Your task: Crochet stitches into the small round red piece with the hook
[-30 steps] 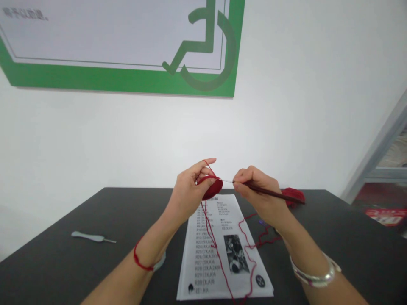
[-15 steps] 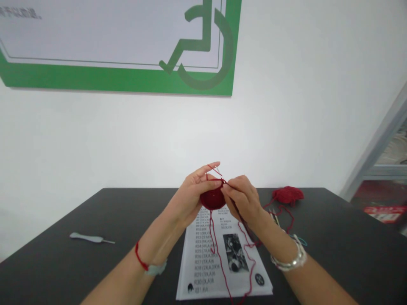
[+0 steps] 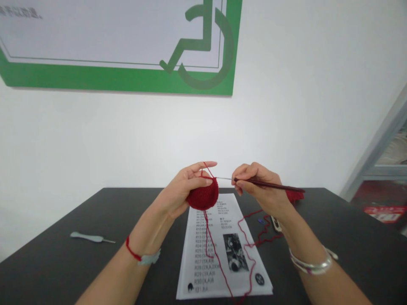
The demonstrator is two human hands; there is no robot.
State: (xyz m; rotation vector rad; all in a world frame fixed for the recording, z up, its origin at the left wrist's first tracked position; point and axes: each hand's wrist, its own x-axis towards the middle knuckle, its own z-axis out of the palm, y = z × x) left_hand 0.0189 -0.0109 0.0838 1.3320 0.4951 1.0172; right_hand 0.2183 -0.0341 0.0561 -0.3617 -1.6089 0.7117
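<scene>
The hands have drawn apart: the left hand [image 3: 178, 190] now cups a round dark red crochet piece [image 3: 202, 195] above a printed pattern sheet [image 3: 229, 288], with a red yarn strand [image 3: 213, 254] trailing down. The right hand [image 3: 263, 188] pinches a dark crochet hook [image 3: 270, 184] just clear of it. Many rows are worked; what remains cannot be told.

From my remote view, the crocheted disc [image 3: 202, 195] reads as rough, matt red yarn. The crochet hook [image 3: 270, 185] has a dark, faintly glossy handle that looks like wood, ending in a thin, bright metal shaft. The pattern sheet [image 3: 206, 254] is smooth white paper on a matt black bench [image 3: 352, 241]. The spare hook [image 3: 85, 237] looks like smooth grey plastic with a metal tip. The bangle [image 3: 310, 267] is polished silvery metal.
</scene>
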